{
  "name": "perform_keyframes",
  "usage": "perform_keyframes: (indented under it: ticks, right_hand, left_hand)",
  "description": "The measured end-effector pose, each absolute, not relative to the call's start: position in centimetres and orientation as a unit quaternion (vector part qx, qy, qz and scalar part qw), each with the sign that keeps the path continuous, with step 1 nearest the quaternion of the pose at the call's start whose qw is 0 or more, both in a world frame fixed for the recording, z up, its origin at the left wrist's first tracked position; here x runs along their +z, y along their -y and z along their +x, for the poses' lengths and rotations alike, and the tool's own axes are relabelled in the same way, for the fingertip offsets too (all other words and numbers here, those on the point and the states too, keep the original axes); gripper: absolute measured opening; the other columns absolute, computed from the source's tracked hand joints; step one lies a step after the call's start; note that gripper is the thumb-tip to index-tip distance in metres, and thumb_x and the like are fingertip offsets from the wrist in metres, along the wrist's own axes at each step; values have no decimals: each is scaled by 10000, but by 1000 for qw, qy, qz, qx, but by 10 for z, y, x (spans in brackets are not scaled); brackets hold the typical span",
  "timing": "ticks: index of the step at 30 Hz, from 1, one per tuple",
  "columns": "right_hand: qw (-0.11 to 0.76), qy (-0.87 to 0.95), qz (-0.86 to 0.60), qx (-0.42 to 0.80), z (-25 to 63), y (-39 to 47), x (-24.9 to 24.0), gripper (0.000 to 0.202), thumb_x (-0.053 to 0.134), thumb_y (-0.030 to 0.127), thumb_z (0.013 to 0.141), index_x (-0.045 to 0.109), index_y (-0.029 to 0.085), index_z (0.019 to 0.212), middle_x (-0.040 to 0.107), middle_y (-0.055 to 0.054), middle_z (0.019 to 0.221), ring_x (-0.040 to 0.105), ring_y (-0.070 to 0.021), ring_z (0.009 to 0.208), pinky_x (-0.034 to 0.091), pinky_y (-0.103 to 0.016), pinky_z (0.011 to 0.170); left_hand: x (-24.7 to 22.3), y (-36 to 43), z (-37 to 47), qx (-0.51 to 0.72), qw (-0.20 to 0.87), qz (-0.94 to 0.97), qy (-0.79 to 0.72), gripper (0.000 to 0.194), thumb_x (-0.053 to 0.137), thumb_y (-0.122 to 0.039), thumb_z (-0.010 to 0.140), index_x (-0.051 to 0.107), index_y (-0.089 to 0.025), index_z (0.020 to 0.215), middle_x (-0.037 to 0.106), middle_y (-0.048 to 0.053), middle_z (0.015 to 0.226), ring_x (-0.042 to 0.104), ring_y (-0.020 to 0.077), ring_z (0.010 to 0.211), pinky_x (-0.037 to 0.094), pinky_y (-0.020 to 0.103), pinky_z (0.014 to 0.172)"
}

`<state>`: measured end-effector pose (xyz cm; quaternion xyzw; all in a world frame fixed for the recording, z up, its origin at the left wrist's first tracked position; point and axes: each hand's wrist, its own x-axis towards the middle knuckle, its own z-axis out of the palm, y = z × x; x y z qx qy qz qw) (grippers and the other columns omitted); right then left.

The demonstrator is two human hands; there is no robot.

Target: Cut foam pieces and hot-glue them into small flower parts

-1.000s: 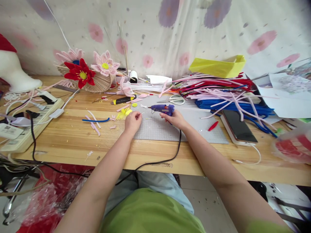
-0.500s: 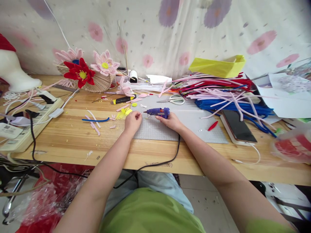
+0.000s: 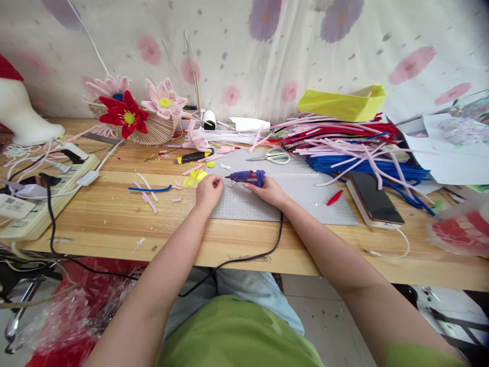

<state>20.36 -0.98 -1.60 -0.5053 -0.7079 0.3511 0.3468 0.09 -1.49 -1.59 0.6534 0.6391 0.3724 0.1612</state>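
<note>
Right at the centre, the left hand (image 3: pixel 210 191) pinches a small piece, too tiny to name, while its own palm stays turned out of sight. Over to the right hand (image 3: pixel 267 191), and it's swallowing the grip of the glue gun (image 3: pixel 248 177); the trigger is lost behind those fingers! The black cord (image 3: pixel 252 258) ducks behind the left forearm (image 3: pixel 164 270), which the bottom edge chops. White specks (image 3: pixel 315 205) on the mat (image 3: pixel 260 204): too small to call. Out left, the frame slices the mannequin head (image 3: pixel 19 114), and print on the label (image 3: pixel 14 208) can't be read. Far right, the plastic bag (image 3: pixel 462 232) is blurred and clipped, and the papers (image 3: pixel 439 158) run off the edge.
</note>
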Motion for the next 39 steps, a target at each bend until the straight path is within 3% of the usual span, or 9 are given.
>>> perform_keyframes:
  ticks: [32, 39]
  right_hand:
    - [337, 713, -529, 313, 209, 9, -13, 436, 599, 490, 765, 679, 186, 1067, 717, -45, 999, 656, -248, 932, 490, -375, 858]
    - [332, 648, -654, 205, 239, -10, -12, 436, 592, 579, 722, 717, 179, 843, 702, -84, 759, 656, -289, 804, 497, -418, 742]
  left_hand:
    - [-21, 13, -1, 421, 179, 651, -605, 95, 551, -224, 768, 630, -177, 748, 618, 27, 739, 522, 133, 644, 413, 267, 649]
    - [-21, 11, -5, 460, 207, 622, -599, 105, 571, -251, 769, 647, -178, 761, 638, 25, 755, 536, 128, 651, 432, 268, 662]
